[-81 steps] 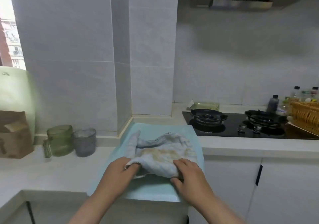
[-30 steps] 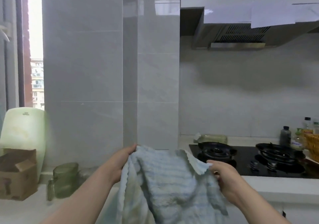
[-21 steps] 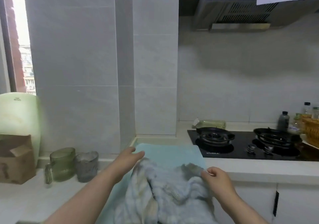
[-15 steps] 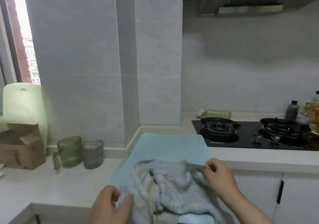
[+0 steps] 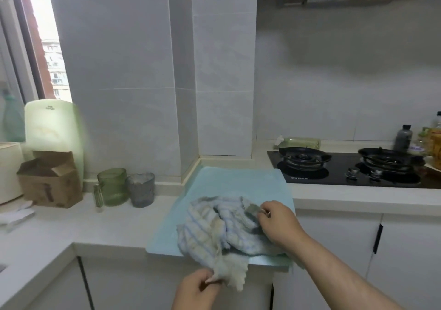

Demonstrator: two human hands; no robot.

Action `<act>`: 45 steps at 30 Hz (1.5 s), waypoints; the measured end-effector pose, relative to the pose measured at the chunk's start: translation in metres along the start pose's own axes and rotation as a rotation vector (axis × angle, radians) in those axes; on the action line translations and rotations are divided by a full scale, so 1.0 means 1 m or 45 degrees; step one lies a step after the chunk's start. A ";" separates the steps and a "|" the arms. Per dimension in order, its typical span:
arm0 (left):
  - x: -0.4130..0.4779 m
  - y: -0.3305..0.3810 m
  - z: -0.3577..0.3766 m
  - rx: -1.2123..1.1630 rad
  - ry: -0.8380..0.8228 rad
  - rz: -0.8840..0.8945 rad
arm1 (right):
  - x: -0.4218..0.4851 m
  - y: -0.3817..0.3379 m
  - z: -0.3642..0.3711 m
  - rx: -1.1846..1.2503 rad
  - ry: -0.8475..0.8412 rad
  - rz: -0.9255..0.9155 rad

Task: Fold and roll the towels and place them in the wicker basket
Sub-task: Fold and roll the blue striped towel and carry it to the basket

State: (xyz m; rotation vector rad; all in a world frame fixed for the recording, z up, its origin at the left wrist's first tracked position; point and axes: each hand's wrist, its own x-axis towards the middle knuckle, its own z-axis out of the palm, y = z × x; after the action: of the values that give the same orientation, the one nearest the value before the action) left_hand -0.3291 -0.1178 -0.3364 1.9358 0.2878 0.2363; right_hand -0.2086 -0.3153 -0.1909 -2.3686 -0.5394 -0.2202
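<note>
The crumpled towel (image 5: pixel 222 228) lies on the pale blue mat (image 5: pixel 238 183) at the desk's near edge; left hand (image 5: pixel 198 290) pinches its hanging corner, right hand (image 5: pixel 276 223) grips its right edge.

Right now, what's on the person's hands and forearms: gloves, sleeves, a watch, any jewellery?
Both are bare: no gloves, and no sleeves reach the forearms that show. The right hand has a small glint at one finger that may be a ring, too blurred to be sure. The left hand shows no ring or strap, though only part of it is in frame. No watch appears on the right wrist.
</note>
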 end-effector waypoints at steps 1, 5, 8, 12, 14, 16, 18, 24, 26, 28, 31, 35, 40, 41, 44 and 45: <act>-0.010 0.028 -0.003 -0.099 0.028 -0.012 | -0.002 -0.002 0.000 0.038 -0.018 0.007; -0.028 0.064 -0.012 -0.354 0.086 0.135 | -0.007 -0.008 0.005 0.143 -0.085 0.017; -0.033 0.062 -0.003 -0.177 0.018 0.193 | -0.013 -0.011 0.008 0.244 -0.168 0.056; -0.029 0.066 0.014 0.143 0.035 0.209 | -0.022 -0.012 0.012 0.321 -0.183 0.095; -0.022 0.066 0.021 0.202 0.172 0.256 | -0.028 -0.012 0.013 0.367 -0.171 0.090; -0.017 0.066 0.028 0.199 0.310 0.213 | -0.034 -0.011 0.012 0.435 -0.184 0.085; -0.013 0.063 0.033 0.105 0.323 0.075 | -0.037 -0.011 0.010 0.523 -0.209 0.107; -0.006 0.057 0.050 0.139 0.240 0.023 | -0.043 -0.005 0.007 0.790 -0.221 0.189; -0.007 0.061 0.053 0.364 0.315 0.019 | -0.043 -0.005 0.006 0.807 -0.203 0.212; -0.007 0.062 0.050 0.532 0.370 0.056 | -0.044 -0.005 0.005 0.801 -0.188 0.222; -0.007 0.060 0.038 0.604 0.387 0.163 | -0.043 -0.002 0.002 0.762 -0.178 0.210; -0.015 0.058 0.020 0.399 0.462 0.450 | -0.039 0.000 -0.002 0.742 -0.113 0.130; -0.010 0.098 -0.013 -0.016 0.543 0.648 | -0.028 -0.008 -0.002 0.936 0.023 0.163; -0.003 0.107 -0.020 -0.119 0.587 0.633 | -0.025 -0.010 -0.001 0.982 0.019 0.181; 0.020 0.130 -0.034 -0.455 0.626 0.495 | -0.017 -0.016 0.003 1.088 -0.016 0.213; 0.028 0.134 -0.036 -0.502 0.610 0.468 | -0.015 -0.018 0.005 1.084 -0.015 0.208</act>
State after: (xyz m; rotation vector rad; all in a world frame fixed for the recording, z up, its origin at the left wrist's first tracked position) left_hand -0.3016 -0.1256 -0.1981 1.5074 0.1760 0.9354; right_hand -0.2303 -0.3046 -0.1890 -1.5685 -0.3424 0.0917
